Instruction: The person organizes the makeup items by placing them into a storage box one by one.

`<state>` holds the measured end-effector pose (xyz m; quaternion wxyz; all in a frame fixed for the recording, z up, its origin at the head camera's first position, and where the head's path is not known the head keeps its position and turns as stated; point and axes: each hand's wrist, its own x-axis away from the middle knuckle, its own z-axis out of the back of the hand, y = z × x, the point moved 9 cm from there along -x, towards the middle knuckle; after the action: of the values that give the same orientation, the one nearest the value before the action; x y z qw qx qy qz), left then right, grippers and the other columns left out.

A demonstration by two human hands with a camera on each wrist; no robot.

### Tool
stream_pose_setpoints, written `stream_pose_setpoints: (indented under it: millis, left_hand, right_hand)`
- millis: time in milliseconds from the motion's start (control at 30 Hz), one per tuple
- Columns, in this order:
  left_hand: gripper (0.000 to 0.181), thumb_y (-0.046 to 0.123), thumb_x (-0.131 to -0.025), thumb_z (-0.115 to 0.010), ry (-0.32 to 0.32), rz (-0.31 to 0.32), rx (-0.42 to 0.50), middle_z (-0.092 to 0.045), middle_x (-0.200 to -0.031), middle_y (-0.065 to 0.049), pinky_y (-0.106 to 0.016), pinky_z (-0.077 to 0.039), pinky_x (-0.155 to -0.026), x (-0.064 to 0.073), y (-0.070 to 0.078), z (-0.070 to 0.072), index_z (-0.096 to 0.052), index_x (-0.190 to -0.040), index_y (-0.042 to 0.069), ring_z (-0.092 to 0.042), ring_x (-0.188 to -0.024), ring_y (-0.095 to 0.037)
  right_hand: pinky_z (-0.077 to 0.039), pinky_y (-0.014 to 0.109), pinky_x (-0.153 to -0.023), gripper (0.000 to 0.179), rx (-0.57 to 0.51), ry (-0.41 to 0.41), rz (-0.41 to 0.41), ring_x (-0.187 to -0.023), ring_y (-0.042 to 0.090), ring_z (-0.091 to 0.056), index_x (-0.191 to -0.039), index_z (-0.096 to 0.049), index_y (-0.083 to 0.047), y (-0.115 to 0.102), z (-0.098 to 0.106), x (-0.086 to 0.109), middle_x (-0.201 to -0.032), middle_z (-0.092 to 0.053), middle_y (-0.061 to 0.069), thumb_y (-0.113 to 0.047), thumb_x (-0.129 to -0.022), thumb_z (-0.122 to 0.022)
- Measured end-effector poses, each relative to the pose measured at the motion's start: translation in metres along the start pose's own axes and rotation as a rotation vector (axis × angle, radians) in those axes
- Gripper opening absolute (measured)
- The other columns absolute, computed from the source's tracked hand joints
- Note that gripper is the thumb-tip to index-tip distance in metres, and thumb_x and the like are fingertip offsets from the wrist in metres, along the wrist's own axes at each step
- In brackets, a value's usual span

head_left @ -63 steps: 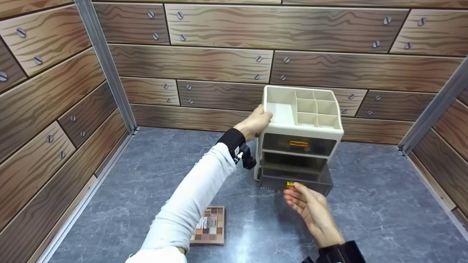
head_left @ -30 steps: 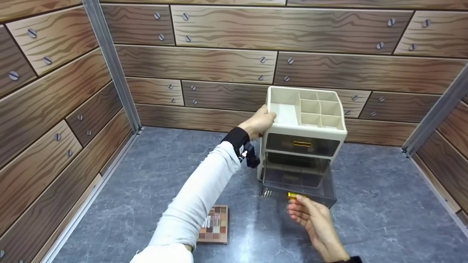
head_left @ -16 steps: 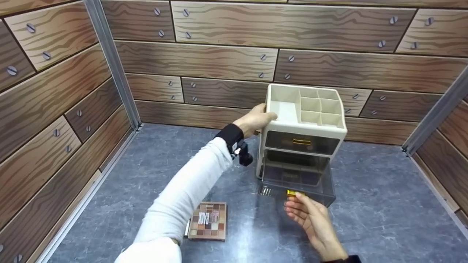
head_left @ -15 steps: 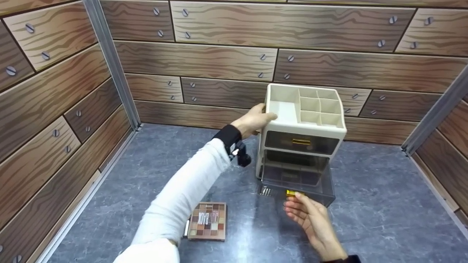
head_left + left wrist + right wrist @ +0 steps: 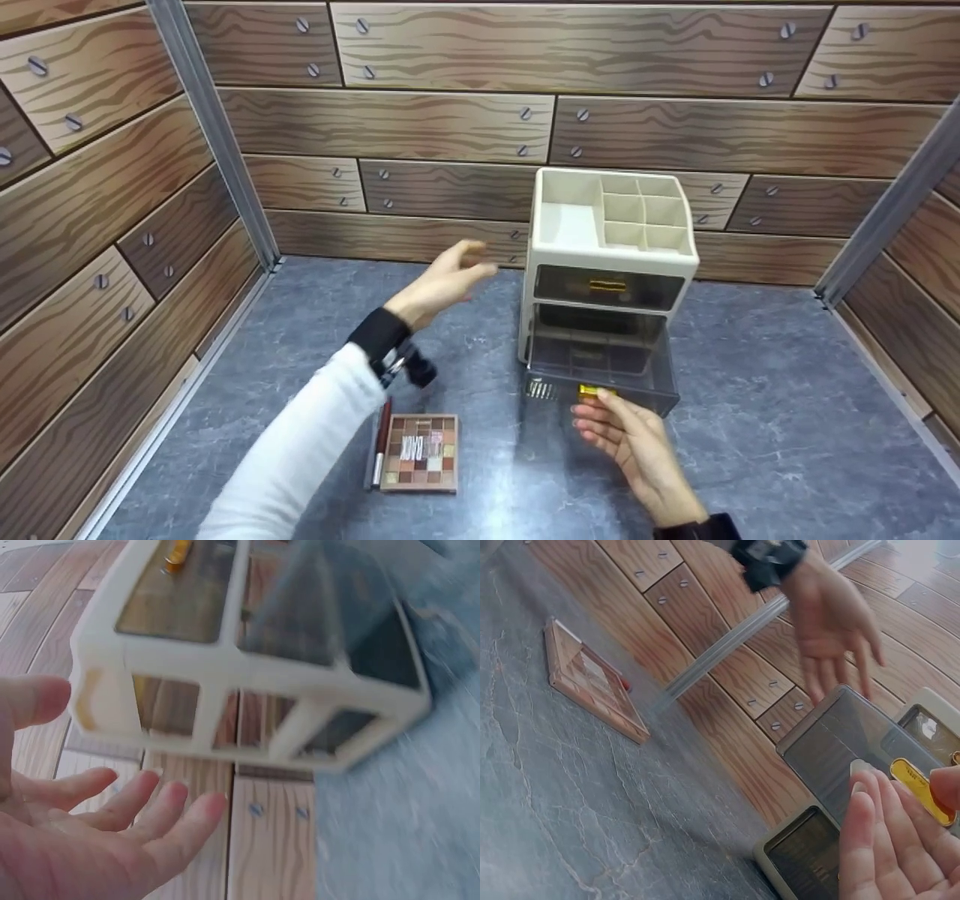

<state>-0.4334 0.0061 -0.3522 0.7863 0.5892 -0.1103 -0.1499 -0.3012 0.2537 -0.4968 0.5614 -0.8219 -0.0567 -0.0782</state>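
1. We see the right grip (image 5: 631, 446), thumb and fingers clamped on the yellow handle (image 5: 587, 392) of a translucent drawer (image 5: 564, 388), which stands out below the closed top drawer (image 5: 562, 288).
2. The left grip (image 5: 441, 283) is apart, fingers spread, beside the cream desktop organizer (image 5: 616, 258) without touching it.
3. The organizer stands upright on the worktop (image 5: 787, 420); left of it and nearer us lies the eyeshadow palette (image 5: 420, 454).
4. For smooth travel, we would pull straight and level, bracing the organizer should it slide.
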Motion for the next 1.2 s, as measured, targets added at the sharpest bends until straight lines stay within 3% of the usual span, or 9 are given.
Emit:
stream_pose_setpoints:
  millis: [167, 400, 733, 833, 1000, 1200]
  left_hand:
    - [0.063, 0.026, -0.105, -0.064, 0.001, 0.045, -0.11, -0.047, -0.156, -0.021, -0.051, -0.05, -0.112, 0.036, -0.032, 0.018, -0.036, -0.159, 0.01, -0.054, -0.137, -0.036]
    - [0.06, 0.019, -0.099, -0.069, 0.085, 0.102, -0.284, -0.056, -0.145, -0.021, -0.054, -0.053, -0.108, 0.081, -0.07, 0.038, -0.046, -0.154, 0.008, -0.057, -0.131, -0.035]
    - [0.049, 0.003, -0.087, -0.073, 0.132, 0.237, -0.378, -0.064, -0.118, -0.019, -0.044, -0.062, -0.084, 0.129, -0.118, 0.047, -0.059, -0.134, 0.0, -0.064, -0.098, -0.028]
    - [0.051, 0.0, -0.084, -0.076, 0.142, 0.258, -0.391, -0.064, -0.111, -0.018, -0.041, -0.061, -0.076, 0.14, -0.13, 0.049, -0.058, -0.131, -0.002, -0.063, -0.089, -0.026]
    - [0.053, -0.004, -0.076, -0.08, 0.17, 0.238, -0.446, -0.065, -0.102, -0.016, -0.039, -0.059, -0.071, 0.146, -0.139, 0.052, -0.06, -0.125, -0.002, -0.062, -0.085, -0.025]
    - [0.045, -0.005, -0.074, -0.082, 0.162, 0.288, -0.466, -0.06, -0.096, -0.013, -0.035, -0.055, -0.065, 0.153, -0.152, 0.052, -0.059, -0.113, 0.0, -0.058, -0.079, -0.024]
  right_hand:
    - [-0.065, 0.027, -0.078, 0.022, 0.005, -0.029, -0.01, -0.083, 0.017, -0.077, -0.104, -0.073, -0.004, 0.002, -0.005, -0.001, -0.094, -0.079, 0.008, -0.017, -0.109, -0.056]
    - [-0.064, 0.028, -0.079, 0.022, 0.008, -0.044, -0.008, -0.083, 0.018, -0.077, -0.103, -0.073, -0.006, 0.001, -0.005, 0.0, -0.093, -0.079, 0.007, -0.017, -0.109, -0.055]
    - [-0.064, 0.027, -0.077, 0.023, 0.003, -0.039, -0.016, -0.082, 0.017, -0.077, -0.103, -0.074, -0.004, 0.002, -0.001, 0.001, -0.091, -0.079, 0.007, -0.016, -0.109, -0.055]
    - [-0.064, 0.027, -0.078, 0.024, 0.008, -0.047, -0.017, -0.083, 0.018, -0.077, -0.103, -0.075, -0.004, 0.002, -0.002, 0.001, -0.091, -0.079, 0.007, -0.016, -0.109, -0.055]
    - [-0.064, 0.027, -0.078, 0.023, 0.012, -0.051, 0.004, -0.083, 0.018, -0.077, -0.102, -0.075, -0.004, -0.001, -0.001, 0.0, -0.091, -0.079, 0.007, -0.016, -0.108, -0.055]
    - [-0.064, 0.027, -0.078, 0.024, 0.007, -0.063, 0.001, -0.083, 0.017, -0.077, -0.102, -0.075, -0.005, -0.001, 0.0, 0.001, -0.091, -0.079, 0.007, -0.016, -0.109, -0.055]
